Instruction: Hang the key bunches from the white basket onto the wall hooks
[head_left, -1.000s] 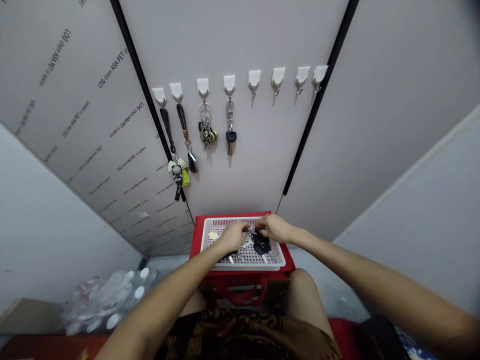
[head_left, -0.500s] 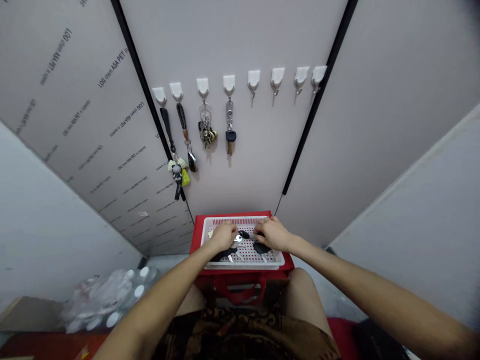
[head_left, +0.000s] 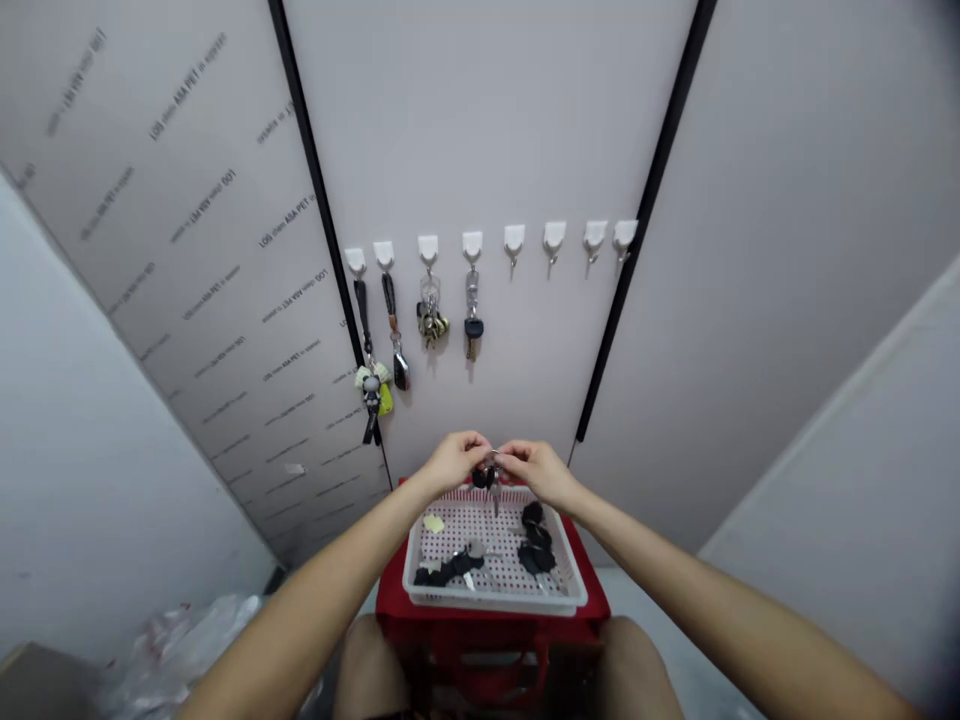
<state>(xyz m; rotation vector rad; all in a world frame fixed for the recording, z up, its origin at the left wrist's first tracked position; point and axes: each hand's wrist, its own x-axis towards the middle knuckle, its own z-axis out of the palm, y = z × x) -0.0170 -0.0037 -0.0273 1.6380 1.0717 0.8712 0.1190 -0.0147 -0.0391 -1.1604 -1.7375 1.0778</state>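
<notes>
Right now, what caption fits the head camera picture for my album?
Left hand and right hand hold a bunch of keys above a white basket, with wall hooks beyond.

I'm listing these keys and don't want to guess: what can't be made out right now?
Head view: how many held keys there are; small and overlapping between left hand and right hand.
Head view: key counts of left pile and right pile in the basket; keys overlap.
Head view: what the clear plastic holds; blurred, partly behind the left forearm.
</notes>
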